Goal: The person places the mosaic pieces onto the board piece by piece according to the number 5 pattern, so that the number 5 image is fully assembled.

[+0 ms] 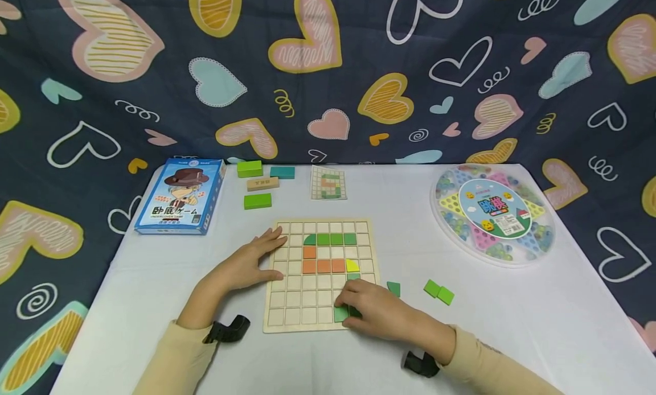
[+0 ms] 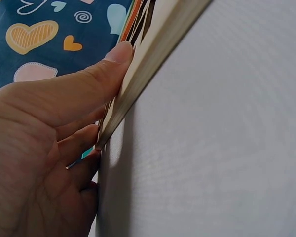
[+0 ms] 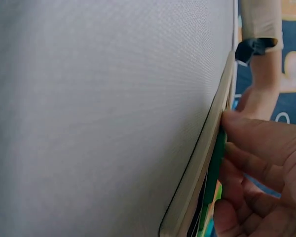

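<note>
A wooden grid board [image 1: 287, 292] lies in the middle of the white table. On it are a row of green tiles [image 1: 330, 239], orange tiles [image 1: 320, 265] and one yellow tile [image 1: 352, 264]. My left hand [image 1: 271, 257] rests on the board's left edge with straight fingers; in the left wrist view its thumb [image 2: 96, 86] lies along the board's rim [image 2: 148, 59]. My right hand [image 1: 348, 311] sits over the board's lower right corner and pinches a green tile [image 1: 340, 314]. The right wrist view shows that green tile [image 3: 216, 163] between thumb and fingers against the board's edge [image 3: 197, 173].
Two joined light green tiles [image 1: 438, 291] and a darker green tile [image 1: 393, 288] lie loose right of the board. Behind it are a pattern card [image 1: 328, 182], several coloured blocks [image 1: 257, 201], a blue game box [image 1: 180, 196] and a round marble game case [image 1: 493, 213].
</note>
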The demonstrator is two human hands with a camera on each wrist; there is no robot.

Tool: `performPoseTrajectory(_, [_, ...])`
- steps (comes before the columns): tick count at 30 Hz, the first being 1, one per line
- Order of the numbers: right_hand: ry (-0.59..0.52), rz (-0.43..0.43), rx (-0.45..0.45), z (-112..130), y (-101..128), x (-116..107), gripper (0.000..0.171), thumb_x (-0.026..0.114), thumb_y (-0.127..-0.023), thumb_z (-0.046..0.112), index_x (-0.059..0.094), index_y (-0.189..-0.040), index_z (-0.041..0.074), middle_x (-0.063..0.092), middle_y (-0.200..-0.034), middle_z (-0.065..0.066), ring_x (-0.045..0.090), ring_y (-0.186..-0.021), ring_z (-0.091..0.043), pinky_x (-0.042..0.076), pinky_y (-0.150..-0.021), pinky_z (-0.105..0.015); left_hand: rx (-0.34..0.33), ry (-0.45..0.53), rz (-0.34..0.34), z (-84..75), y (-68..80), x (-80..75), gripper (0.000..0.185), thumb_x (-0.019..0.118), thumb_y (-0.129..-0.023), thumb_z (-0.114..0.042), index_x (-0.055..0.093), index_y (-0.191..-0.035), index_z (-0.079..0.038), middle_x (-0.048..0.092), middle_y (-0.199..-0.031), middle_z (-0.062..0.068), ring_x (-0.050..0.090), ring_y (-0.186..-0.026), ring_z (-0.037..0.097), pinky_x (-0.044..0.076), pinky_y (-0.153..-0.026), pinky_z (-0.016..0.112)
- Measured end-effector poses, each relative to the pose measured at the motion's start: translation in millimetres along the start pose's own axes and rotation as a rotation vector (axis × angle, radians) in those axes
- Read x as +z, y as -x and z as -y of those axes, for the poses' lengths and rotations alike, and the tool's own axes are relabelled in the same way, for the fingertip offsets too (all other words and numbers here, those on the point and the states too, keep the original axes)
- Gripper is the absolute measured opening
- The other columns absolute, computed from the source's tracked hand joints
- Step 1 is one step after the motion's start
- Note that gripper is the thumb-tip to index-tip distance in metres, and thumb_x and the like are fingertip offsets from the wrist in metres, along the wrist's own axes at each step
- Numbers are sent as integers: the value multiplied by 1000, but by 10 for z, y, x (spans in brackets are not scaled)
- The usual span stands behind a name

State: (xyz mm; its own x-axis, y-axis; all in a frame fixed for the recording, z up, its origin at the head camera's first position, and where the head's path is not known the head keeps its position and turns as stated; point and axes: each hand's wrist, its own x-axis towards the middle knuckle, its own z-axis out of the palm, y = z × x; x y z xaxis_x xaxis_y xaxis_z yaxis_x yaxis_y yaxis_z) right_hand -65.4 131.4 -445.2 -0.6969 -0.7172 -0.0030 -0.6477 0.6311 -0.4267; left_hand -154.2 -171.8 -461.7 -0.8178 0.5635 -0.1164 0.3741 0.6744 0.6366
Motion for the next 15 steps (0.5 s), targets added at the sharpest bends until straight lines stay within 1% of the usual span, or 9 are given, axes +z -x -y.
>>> performPoseTrajectory(4, [-70, -26, 25, -38, 64, -49, 33, 73, -83, 33, 66, -110, 16, 59, -105, 8, 54, -94, -3, 50, -82, -21, -13, 6, 3, 3, 10, 7, 80, 75, -79, -36, 39, -145, -9, 20, -158, 9, 15, -145, 35, 17, -116, 54])
performPoseTrajectory(9, [-186, -142, 145, -219, 302, -176, 32, 74, -82, 26, 65, -112, 17, 60, -112, 11, 57, -102, -6, 51, -88, -28, -16, 8, 7, -1, 7, 6, 81, 75, -79, -36, 38, -146, -10, 20, -158, 8, 15, -146, 33, 17, -116, 53])
performPoseTrajectory(12, [-185, -220, 224, -383, 489, -245, 34, 76, -80, 21, 65, -112, 17, 61, -112, 11, 59, -105, -7, 52, -90, -31, -15, 6, 8, 0, 2, 1, 81, 76, -79, -35, 38, -146, -9, 19, -158, 7, 14, -146, 33, 18, -116, 53])
performPoseTrajectory(14, [-171, -256, 277, -490, 620, -290, 35, 77, -79, 18, 65, -112, 16, 62, -111, 11, 60, -103, -9, 53, -87, -32, -13, 5, 7, 1, 0, -3, 81, 76, -79, -35, 38, -146, -9, 19, -158, 8, 14, -146, 33, 18, -116, 54])
performPoseTrajectory(15, [-157, -271, 303, -541, 688, -314, 35, 77, -79, 17, 66, -112, 16, 63, -111, 11, 60, -104, -9, 53, -87, -32, -13, 4, 7, 2, -1, -3, 81, 76, -79, -35, 38, -146, -9, 20, -158, 8, 14, -146, 33, 18, -116, 53])
